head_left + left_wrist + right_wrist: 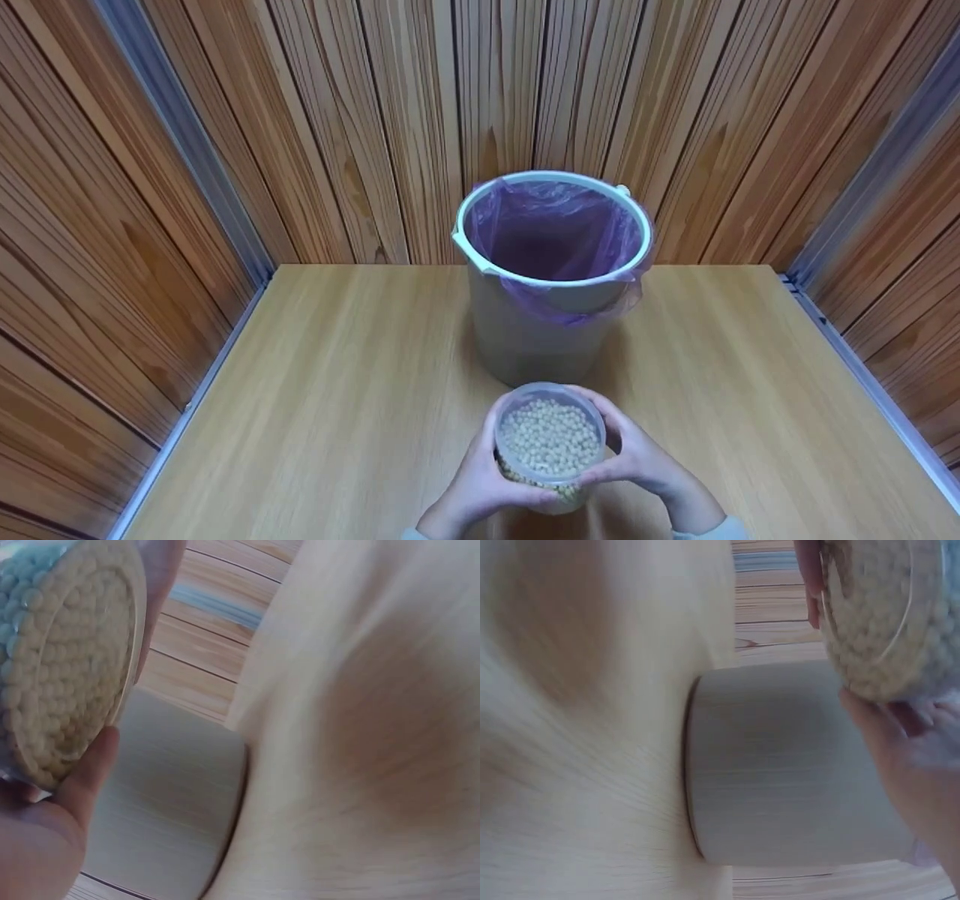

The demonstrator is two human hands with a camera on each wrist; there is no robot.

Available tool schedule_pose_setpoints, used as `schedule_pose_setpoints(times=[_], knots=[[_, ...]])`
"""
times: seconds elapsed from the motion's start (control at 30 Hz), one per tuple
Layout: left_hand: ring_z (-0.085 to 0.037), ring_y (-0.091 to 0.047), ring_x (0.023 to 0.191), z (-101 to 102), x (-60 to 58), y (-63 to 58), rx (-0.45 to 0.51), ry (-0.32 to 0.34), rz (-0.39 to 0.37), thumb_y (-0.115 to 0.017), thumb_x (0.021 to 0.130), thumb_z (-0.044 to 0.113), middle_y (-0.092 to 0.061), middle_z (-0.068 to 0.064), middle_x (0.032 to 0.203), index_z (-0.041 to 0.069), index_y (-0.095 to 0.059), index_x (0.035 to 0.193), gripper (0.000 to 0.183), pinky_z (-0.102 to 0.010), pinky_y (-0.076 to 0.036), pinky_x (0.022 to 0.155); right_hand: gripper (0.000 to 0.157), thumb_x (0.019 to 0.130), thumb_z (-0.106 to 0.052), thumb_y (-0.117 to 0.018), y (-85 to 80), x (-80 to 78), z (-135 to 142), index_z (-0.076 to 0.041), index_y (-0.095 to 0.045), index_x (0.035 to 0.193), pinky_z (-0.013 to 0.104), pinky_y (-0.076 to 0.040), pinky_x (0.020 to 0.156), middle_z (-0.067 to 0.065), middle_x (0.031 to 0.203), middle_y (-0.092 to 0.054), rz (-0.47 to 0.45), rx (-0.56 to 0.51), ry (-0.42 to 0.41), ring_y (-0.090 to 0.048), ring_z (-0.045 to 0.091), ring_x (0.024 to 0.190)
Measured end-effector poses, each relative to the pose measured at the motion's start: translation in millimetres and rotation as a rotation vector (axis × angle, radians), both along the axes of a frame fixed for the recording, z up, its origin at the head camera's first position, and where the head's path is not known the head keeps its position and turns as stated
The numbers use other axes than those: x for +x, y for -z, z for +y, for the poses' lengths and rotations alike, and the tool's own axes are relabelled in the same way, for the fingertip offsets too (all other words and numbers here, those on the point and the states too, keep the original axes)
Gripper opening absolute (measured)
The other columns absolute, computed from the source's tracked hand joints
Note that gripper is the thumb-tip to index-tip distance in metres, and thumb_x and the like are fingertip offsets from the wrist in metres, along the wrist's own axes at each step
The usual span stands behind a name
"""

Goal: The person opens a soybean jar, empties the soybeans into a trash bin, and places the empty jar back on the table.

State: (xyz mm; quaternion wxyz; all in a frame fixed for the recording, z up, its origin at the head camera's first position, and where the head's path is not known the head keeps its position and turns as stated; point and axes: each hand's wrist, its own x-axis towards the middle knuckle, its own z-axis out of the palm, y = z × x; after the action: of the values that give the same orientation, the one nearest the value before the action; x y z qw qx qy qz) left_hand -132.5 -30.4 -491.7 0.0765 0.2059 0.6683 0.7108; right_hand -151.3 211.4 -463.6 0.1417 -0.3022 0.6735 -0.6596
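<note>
A tub (pixel 550 391) of beads (pixel 551 439) is gripped by the left hand (pixel 485 475) and right hand (pixel 636 452) above the table (pixel 337 420), near the bin (pixel 532 349); probably stiff, slick and weighty, it is best held round its sides.

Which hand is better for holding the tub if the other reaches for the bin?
Probably the left hand: it hugs the tub closely. The right hand shows a gap between palm and tub, so it may let go easier. The bin stands straight ahead, neither hand clearly nearer.
</note>
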Motion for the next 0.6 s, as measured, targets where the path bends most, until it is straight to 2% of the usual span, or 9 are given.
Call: schedule_pose_setpoints(times=[0.07,0.2,0.27,0.33,0.43,0.5,0.6], knots=[[-0.024,-0.046,0.133,-1,0.8,-2.0,0.026,0.042,-0.021,-0.094,0.063,0.018,-0.045,-0.005,0.148,0.019,-0.025,0.155,0.115,-0.030,-0.037,0.111,0.091,0.082,-0.023,-0.079,-1.7,-1.3,3,0.000,-0.026,0.152,0.026,-0.038,0.109,0.009,0.150,-0.047,-0.053,-0.055,-0.077,-0.047,0.014,0.132],[-0.023,-0.046,0.133,-5,2.4,-5.6,0.088,0.135,-0.063,-0.094,0.062,0.014,-0.045,-0.009,0.148,0.013,-0.026,0.155,0.115,-0.024,-0.035,0.111,0.089,0.085,-0.022,-0.074,-1.8,-4.2,5,-0.003,-0.023,0.154,0.031,-0.036,0.114,0.012,0.155,-0.040,-0.112,-0.178,-0.249,-0.043,0.021,0.138],[-0.023,-0.046,0.133,-6,3.0,-7.1,0.103,0.162,-0.076,-0.093,0.062,0.012,-0.044,-0.010,0.149,0.013,-0.026,0.155,0.115,-0.024,-0.035,0.111,0.090,0.086,-0.022,-0.072,-1.8,-5.6,4,-0.001,-0.018,0.156,0.033,-0.035,0.116,0.016,0.159,-0.033,-0.103,-0.224,-0.318,-0.040,0.025,0.141],[-0.022,-0.045,0.134,-6,3.5,-8.3,0.098,0.157,-0.083,-0.093,0.062,0.012,-0.044,-0.009,0.150,0.014,-0.027,0.155,0.114,-0.026,-0.034,0.112,0.093,0.087,-0.021,-0.072,-2.7,-6.5,3,0.000,-0.013,0.157,0.033,-0.032,0.117,0.017,0.162,-0.026,-0.070,-0.245,-0.345,-0.035,0.026,0.145],[-0.023,-0.044,0.135,-4,5.0,-9.4,0.062,0.091,-0.070,-0.093,0.061,0.011,-0.044,-0.009,0.150,0.013,-0.027,0.155,0.115,-0.032,-0.033,0.112,0.096,0.088,-0.017,-0.069,-5.2,-6.3,2,0.003,-0.003,0.156,0.032,-0.029,0.119,0.019,0.165,-0.015,-0.006,-0.280,-0.338,-0.028,0.026,0.150],[-0.023,-0.044,0.135,-1,6.5,-10.5,0.045,0.024,-0.054,-0.093,0.059,0.010,-0.044,-0.007,0.150,0.014,-0.027,0.154,0.116,-0.035,-0.032,0.113,0.096,0.089,-0.014,-0.067,-6.3,-5.4,1,0.005,0.000,0.155,0.030,-0.027,0.120,0.020,0.165,-0.011,0.041,-0.296,-0.299,-0.025,0.025,0.151],[-0.023,-0.046,0.134,6,8.9,-12.3,0.016,-0.112,0.000,-0.096,0.055,0.012,-0.046,-0.004,0.149,0.019,-0.029,0.153,0.119,-0.036,-0.033,0.113,0.097,0.089,-0.015,-0.069,-6.5,-1.2,-1,0.008,-0.002,0.155,0.026,-0.027,0.118,0.019,0.165,-0.015,0.105,-0.273,-0.176,-0.027,0.019,0.151]])
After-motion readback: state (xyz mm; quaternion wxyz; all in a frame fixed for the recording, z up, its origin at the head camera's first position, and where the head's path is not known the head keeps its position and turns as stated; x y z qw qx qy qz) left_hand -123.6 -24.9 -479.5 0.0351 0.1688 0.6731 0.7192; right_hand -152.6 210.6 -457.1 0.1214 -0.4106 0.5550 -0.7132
